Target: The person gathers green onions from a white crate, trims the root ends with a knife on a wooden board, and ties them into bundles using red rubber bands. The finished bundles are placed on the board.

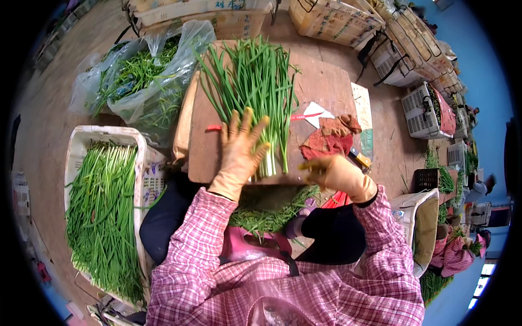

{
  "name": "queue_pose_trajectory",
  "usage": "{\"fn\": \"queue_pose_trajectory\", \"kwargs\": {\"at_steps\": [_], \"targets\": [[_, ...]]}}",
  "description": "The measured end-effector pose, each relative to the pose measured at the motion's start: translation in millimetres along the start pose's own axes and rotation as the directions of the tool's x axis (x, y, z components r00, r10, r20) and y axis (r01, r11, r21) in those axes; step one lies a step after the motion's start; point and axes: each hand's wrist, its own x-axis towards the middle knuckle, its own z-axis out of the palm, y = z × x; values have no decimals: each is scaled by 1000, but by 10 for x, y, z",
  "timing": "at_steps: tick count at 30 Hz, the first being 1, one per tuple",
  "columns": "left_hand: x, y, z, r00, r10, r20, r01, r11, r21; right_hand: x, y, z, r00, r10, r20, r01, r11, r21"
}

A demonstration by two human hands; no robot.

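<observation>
My left hand [243, 148], in a stained rubber glove, lies with fingers spread over the left side of a bunch of garlic chives [261, 87]. The stem ends point toward me on a wooden board [322, 81]. A red strip [213, 127] shows at both sides of the bunch; its middle is hidden beneath. My right hand [336, 173], also gloved, hovers near the board's front right edge, fingers bent and apart, with nothing visible in them. Just beyond it are a red-brown rag [330, 138], a white piece of paper or plastic [316, 113] and a knife with a yellow-and-black handle [359, 157].
At my left stands a white plastic crate [142, 163] full of chives. Behind it sits a clear plastic bag [191, 53] of loose greens. Trimmings [265, 216] lie below the board by a pink stool [240, 242]. More crates [334, 22] line the back; people work at far right.
</observation>
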Motion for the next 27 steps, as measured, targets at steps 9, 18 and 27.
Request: {"fn": "queue_pose_trajectory", "kwargs": {"at_steps": [9,18,27], "targets": [[-122,116,-151,846,-516,132,478,625,-617,859,463,651,898,131,-420,146,812,565],[133,168,107,967,-249,-45,239,957,-163,1029,-12,307,622,-293,-726,326,940,-99],[123,280,240,950,-303,81,307,951,-40,1440,-315,-142,856,-135,-499,-50,939,-340]]}}
